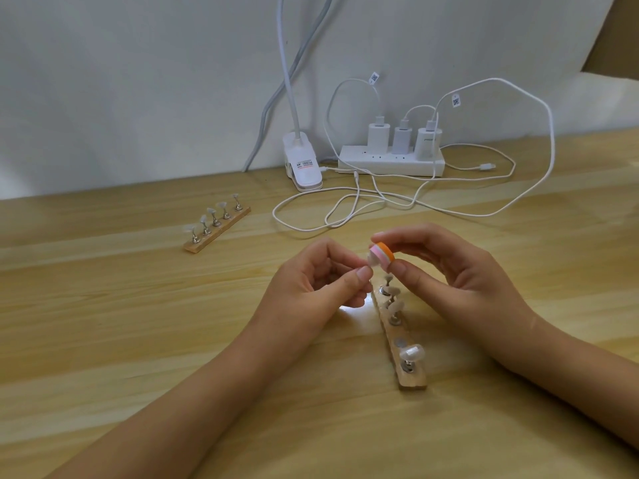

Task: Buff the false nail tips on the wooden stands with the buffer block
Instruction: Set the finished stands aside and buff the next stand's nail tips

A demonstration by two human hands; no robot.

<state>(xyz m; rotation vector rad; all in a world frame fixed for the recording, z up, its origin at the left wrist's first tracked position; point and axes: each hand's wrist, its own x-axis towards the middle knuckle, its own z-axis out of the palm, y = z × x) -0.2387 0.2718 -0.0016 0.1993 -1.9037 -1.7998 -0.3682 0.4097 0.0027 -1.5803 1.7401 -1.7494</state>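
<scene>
Frame centre: the right hand is pinching the buffer block against a nail tip the left hand is gripping — the near stand below is holding more tips, the far stand mid-left five.

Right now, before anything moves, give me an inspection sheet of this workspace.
Surface: light wooden table, grain showing.
Job's things: near wooden stand with several tips and one empty slot; far wooden stand with five tips; buffer block against a lifted nail tip.
Clutter: clip lamp and power strip with three chargers at the back.
Grippers: left hand pinches the lifted nail tip by its stem; right hand pinches the buffer block.
Cables: white cables looped loosely behind the hands.
Surroundings: white wall; brown board top right.
</scene>
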